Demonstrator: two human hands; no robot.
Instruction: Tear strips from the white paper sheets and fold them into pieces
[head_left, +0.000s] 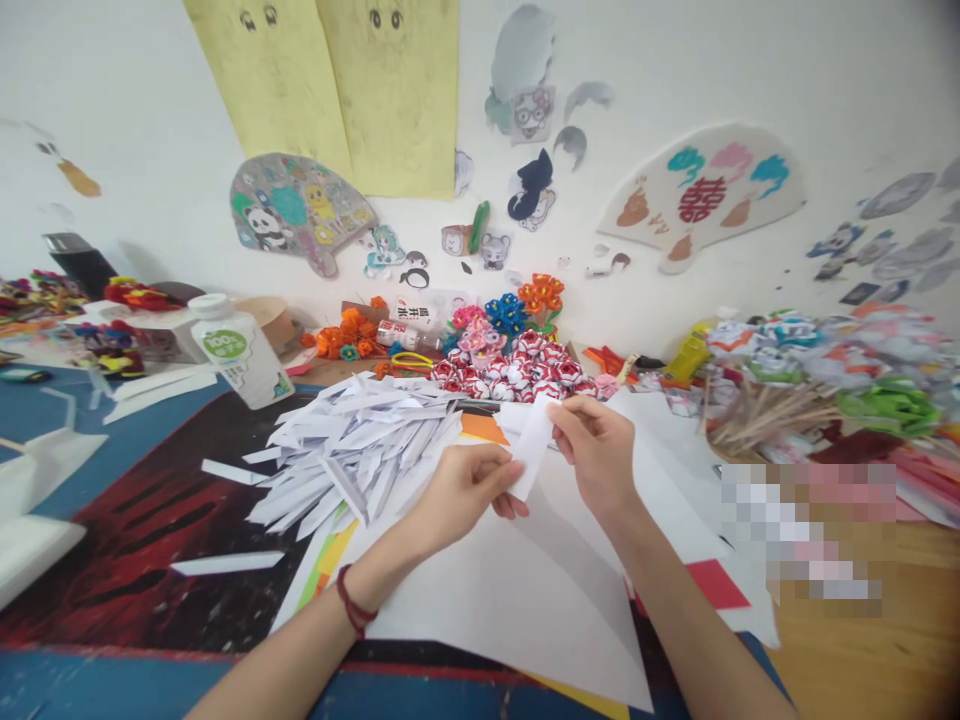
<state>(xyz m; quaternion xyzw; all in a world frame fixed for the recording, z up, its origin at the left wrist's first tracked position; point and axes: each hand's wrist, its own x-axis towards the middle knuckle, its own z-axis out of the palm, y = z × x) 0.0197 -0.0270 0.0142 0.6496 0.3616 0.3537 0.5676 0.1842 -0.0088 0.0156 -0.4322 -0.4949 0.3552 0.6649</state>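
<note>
Between my two hands is a narrow white paper strip (534, 452), held at a slant above the large white sheets (517, 600). My left hand (472, 480) pinches its lower end between thumb and fingers. At the upper end, my right hand (596, 440) grips the strip with thumb and forefinger. Left of my hands lies a heap of folded white paper strips (352, 440), loosely piled. A single folded strip (227, 564) rests apart on the dark red and black mat (150, 530).
A white bottle (238, 350) stands behind the heap at the left. Along the wall are red-and-white paper flowers (525, 368) and orange flowers (349, 335). More paper flowers on sticks (795, 360) lie at the right. A red paper piece (718, 584) sits near my right forearm.
</note>
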